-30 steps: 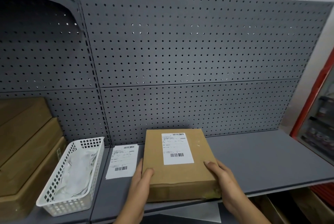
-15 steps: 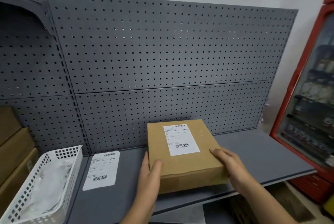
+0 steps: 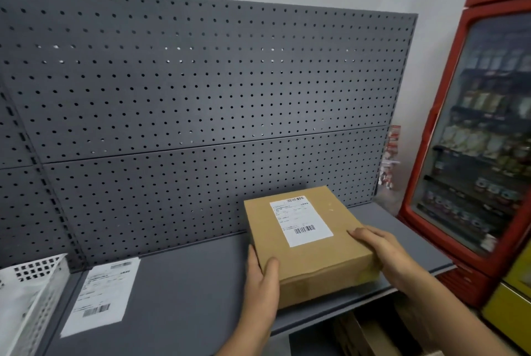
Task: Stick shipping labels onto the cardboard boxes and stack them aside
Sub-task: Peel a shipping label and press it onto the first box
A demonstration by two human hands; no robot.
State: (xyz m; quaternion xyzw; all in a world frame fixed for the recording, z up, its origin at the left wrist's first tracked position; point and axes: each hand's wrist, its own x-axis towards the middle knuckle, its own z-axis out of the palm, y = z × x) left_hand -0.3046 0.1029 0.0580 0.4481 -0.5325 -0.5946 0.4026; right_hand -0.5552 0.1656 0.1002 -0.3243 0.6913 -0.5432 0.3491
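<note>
My left hand (image 3: 263, 278) and right hand (image 3: 379, 252) grip the labelled box (image 3: 316, 252) between them by opposite sides, probably to stack it.

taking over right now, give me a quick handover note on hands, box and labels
Left hand grips the cardboard box at its near left corner; right hand grips its right edge.
The box sits on the grey shelf, right of centre, with a shipping label stuck on top.
Done: this box is labelled.
Left: stack it aside. A loose label lies flat on the shelf beside the white basket, not yet used.
</note>
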